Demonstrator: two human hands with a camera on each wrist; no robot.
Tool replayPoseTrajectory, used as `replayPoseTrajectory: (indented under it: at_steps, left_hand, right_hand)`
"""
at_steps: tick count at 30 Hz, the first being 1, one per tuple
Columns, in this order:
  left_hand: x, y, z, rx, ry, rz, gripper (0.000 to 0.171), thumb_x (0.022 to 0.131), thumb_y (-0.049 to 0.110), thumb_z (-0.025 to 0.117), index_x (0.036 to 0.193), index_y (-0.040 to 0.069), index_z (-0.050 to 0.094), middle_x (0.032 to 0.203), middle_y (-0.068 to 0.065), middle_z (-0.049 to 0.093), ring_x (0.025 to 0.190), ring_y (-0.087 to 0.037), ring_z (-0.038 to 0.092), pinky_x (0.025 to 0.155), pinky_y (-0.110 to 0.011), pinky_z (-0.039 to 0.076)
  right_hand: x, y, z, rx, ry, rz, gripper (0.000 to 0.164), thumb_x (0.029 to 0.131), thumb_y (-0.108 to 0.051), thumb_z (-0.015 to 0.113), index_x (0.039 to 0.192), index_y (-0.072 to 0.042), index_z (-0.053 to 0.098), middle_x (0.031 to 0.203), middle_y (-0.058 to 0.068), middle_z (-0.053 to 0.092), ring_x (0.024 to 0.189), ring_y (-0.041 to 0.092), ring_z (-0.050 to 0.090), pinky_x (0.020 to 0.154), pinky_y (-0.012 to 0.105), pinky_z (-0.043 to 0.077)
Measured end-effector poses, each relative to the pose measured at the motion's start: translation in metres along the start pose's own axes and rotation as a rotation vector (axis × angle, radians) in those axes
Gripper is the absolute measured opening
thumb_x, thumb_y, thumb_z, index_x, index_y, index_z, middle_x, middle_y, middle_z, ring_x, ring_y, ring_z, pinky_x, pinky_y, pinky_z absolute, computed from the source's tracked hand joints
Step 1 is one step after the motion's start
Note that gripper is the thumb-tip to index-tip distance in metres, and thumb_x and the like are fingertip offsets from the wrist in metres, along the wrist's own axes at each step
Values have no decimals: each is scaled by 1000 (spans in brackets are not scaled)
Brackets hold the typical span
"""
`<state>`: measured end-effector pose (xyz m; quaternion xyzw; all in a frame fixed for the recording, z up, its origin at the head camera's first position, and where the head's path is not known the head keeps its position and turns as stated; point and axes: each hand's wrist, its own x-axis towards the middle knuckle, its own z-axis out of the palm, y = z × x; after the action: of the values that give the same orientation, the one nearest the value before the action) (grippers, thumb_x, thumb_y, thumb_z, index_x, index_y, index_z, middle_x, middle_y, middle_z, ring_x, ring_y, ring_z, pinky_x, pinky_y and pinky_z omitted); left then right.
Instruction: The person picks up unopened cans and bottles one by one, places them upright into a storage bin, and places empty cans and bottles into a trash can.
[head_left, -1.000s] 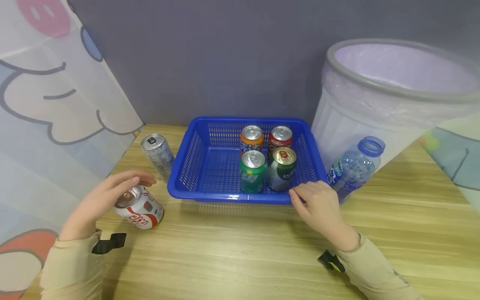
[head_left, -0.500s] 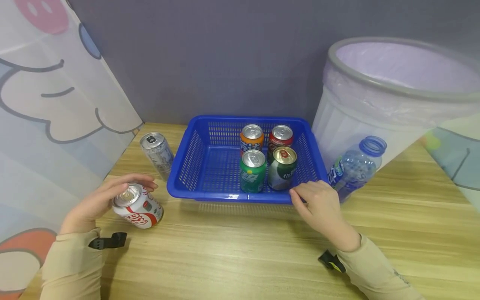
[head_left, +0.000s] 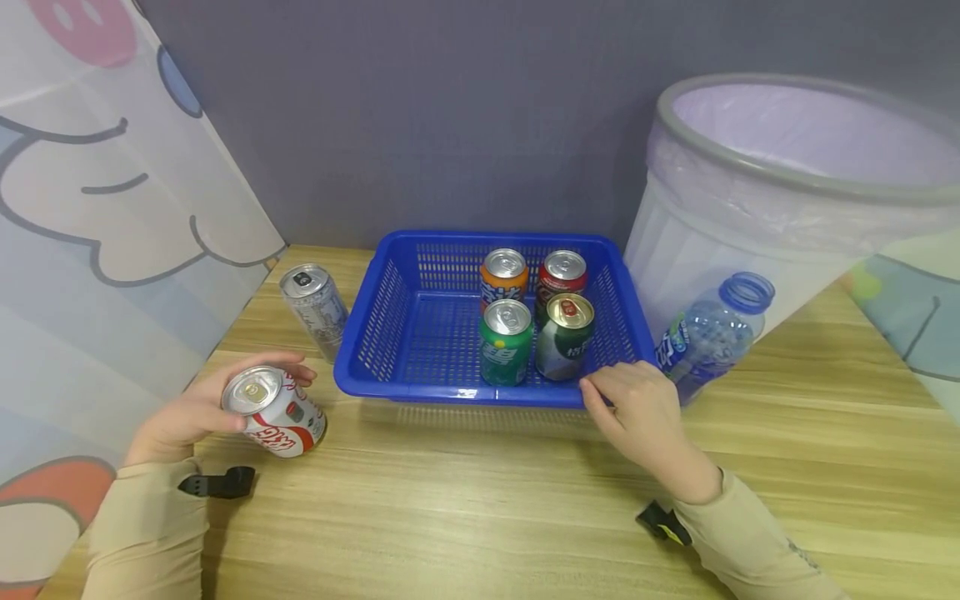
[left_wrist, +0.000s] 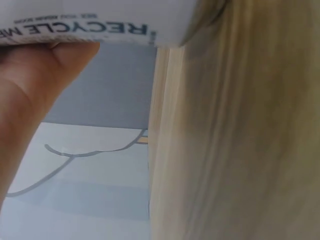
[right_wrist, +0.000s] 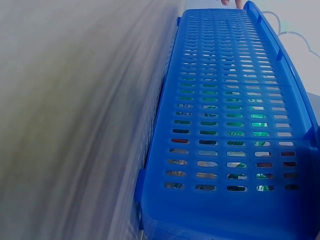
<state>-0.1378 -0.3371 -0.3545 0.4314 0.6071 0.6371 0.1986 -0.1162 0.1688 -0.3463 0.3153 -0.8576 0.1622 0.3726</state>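
Observation:
My left hand (head_left: 180, 417) curls round a white and red Coca-Cola can (head_left: 288, 425) standing on the table at the left, thumb on its near side and fingers behind. In the left wrist view the can's white side (left_wrist: 95, 20) lies against the hand. My right hand (head_left: 637, 412) holds the near right rim of a blue plastic basket (head_left: 420, 392), fingers bent over the edge. Inside the basket, on its right side, stand an orange can (head_left: 504, 279), a red can (head_left: 564, 279), a green can (head_left: 506, 346) and a dark green can with gold top (head_left: 564, 337).
A silver patterned can (head_left: 317, 308) stands left of the basket. To the right are an uncapped clear blue bottle (head_left: 708, 333) and a tall, lined white bin (head_left: 697, 233). A grey panel (head_left: 450, 117) rises behind the wooden table (head_left: 450, 508).
My left hand has lowered from above the Coca-Cola can and closed round it, the thumb coming to the near side. My right hand has stayed on the basket rim.

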Motion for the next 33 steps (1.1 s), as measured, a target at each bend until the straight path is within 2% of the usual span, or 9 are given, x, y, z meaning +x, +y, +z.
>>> replayPoseTrajectory:
  at_steps: [4, 8, 11, 16, 21, 33]
  left_hand:
    - [1, 1, 0, -10, -10, -14, 68, 89, 7, 59, 143, -11, 22, 141, -20, 43, 127, -27, 50, 92, -33, 50]
    - [2, 2, 1, 4, -1, -18, 61, 86, 0, 59, 139, -10, 30, 138, -19, 46, 124, -26, 51, 92, -32, 50]
    - [4, 1, 2, 19, 5, 5, 56, 82, -8, 57, 134, -9, 37, 135, -18, 49, 122, -25, 53, 91, -31, 50]
    - [7, -2, 4, 49, -1, 54, 56, 78, -14, 56, 131, -8, 42, 132, -16, 53, 122, -23, 54, 91, -29, 50]
    - [7, -5, 5, 67, 6, 70, 56, 78, -14, 57, 131, -8, 42, 131, -15, 54, 122, -22, 54, 92, -29, 49]
    - [4, -3, 3, 40, 18, 86, 47, 85, -5, 58, 130, -9, 43, 130, -16, 54, 119, -22, 55, 93, -29, 48]
  right_hand:
    - [0, 0, 0, -1, 3, 1, 40, 94, -27, 41, 59, -14, 56, 56, -4, 56, 48, 13, 49, 51, 33, 39]
    - [-1, 0, 0, 4, 7, 1, 41, 95, -27, 41, 59, -15, 55, 55, -4, 56, 48, 13, 49, 51, 33, 39]
    - [-1, 1, 0, 5, 2, 3, 40, 94, -26, 42, 58, -15, 54, 55, -4, 55, 48, 13, 49, 51, 33, 40]
    - [-4, 0, 0, -1, -9, 15, 37, 92, -25, 43, 59, -15, 55, 55, -4, 55, 48, 13, 49, 51, 33, 40]
    - [-7, 0, 1, 6, -7, 15, 37, 93, -26, 43, 59, -15, 55, 55, -4, 54, 48, 12, 48, 51, 32, 39]
    - [0, -1, 2, 23, 16, 4, 40, 94, -26, 42, 58, -15, 53, 54, -4, 54, 48, 13, 49, 51, 34, 39]
